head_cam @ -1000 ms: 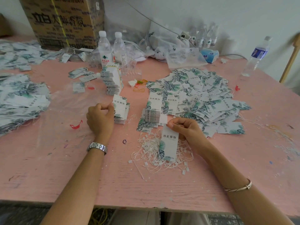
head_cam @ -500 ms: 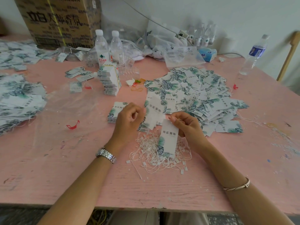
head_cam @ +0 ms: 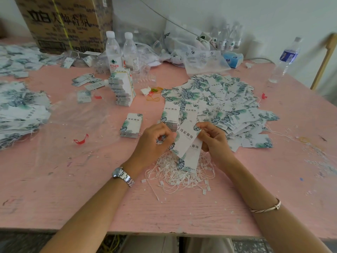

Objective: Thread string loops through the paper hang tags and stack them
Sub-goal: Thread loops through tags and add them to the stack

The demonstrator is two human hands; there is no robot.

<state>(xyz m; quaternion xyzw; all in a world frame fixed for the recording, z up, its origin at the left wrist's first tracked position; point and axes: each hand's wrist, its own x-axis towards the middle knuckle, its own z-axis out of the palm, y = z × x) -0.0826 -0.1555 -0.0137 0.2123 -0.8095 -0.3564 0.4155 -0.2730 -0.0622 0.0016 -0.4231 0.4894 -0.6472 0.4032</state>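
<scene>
The left hand (head_cam: 155, 141), come over from the small stack (head_cam: 131, 126) left of the string pile (head_cam: 180, 174), pinches a fresh hang tag (head_cam: 186, 141) above that pile, overlapping the lower tag (head_cam: 192, 157) the right hand (head_cam: 213, 141) grips, so threading probably follows.

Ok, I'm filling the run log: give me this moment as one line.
left hand: holds upper hang tag | right hand: pinches lower hang tag | string loops: piled beneath | tag stack: left of hands

left hand (head_cam: 153, 141) off stack (head_cam: 131, 126), second tag (head_cam: 186, 141) brought in
</scene>
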